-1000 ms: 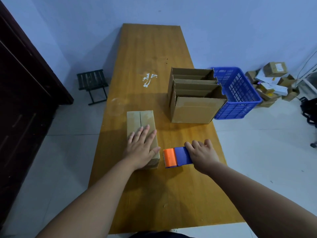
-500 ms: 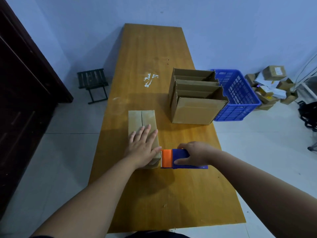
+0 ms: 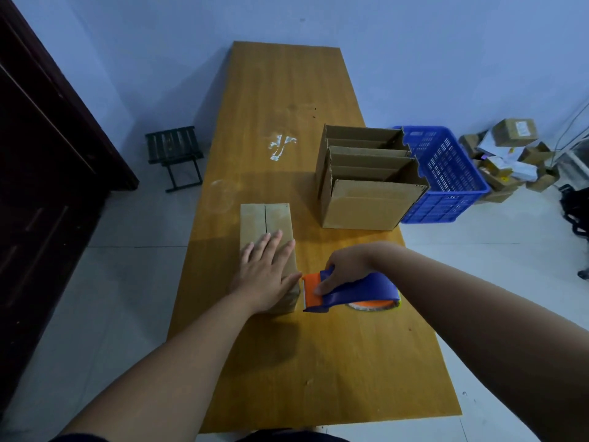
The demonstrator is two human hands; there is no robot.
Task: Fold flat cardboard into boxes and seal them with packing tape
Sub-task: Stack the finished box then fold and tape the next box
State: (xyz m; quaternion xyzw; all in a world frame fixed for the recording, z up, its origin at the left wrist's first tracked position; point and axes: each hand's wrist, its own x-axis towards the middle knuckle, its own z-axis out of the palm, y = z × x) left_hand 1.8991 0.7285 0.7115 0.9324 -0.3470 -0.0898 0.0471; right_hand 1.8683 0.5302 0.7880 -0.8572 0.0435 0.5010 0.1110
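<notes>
We look down on a long yellow-brown wooden table [image 3: 287, 90] set end-on against a pale blue wall [image 3: 414, 43]. Pale floor tiles [image 3: 127, 282] lie on either side. On our left stands dark wooden furniture [image 3: 41, 186] (door or cabinet, we cannot tell), and near it a small slatted stool [image 3: 173, 145]. The light is dim and bluish.

left hand [image 3: 266, 275] flat, right hand [image 3: 345, 268] gripping

left hand [image 3: 266, 275] covers the near end of the small box [image 3: 277, 221], tape roll's [image 3: 371, 305] mostly tucked under the dispenser [image 3: 366, 290]
</notes>
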